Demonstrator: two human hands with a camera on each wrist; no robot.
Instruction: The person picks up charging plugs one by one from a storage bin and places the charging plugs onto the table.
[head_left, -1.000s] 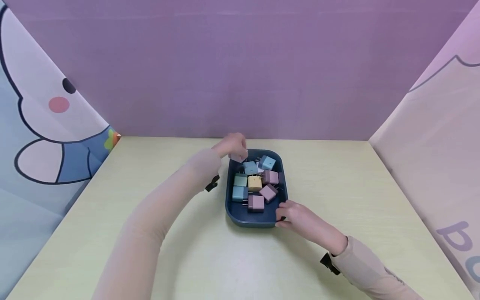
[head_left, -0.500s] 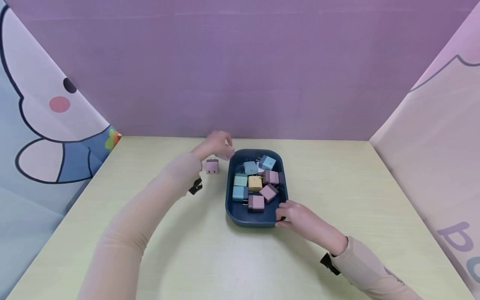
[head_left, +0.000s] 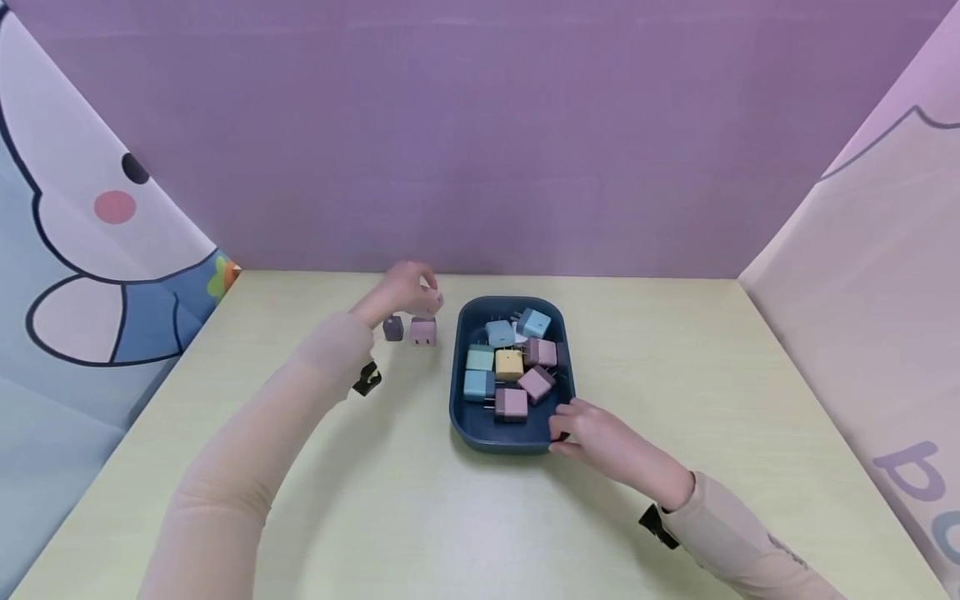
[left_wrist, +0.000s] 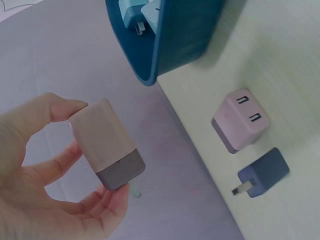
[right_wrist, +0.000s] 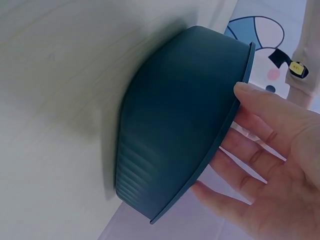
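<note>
My left hand is above the table's far part, left of the dark blue tray. It pinches a pink plug-in charger with a mauve-grey end, thumb at one end and fingertips at the other. Under and beside that hand, a second pink charger with two USB ports stands on the table. Next to it lies a dark charger, its prong showing in the left wrist view. My right hand holds the tray's near right rim, thumb outside and fingers inside.
Several chargers sit in the tray: blue ones, a green one, a yellow one and pink ones. A purple cloth wall rises behind the table, with printed cloth at both sides.
My left hand has moved left, away from the tray's far left corner, carrying the pink charger. The two chargers on the table have come into sight. The right hand has stayed on the rim.
</note>
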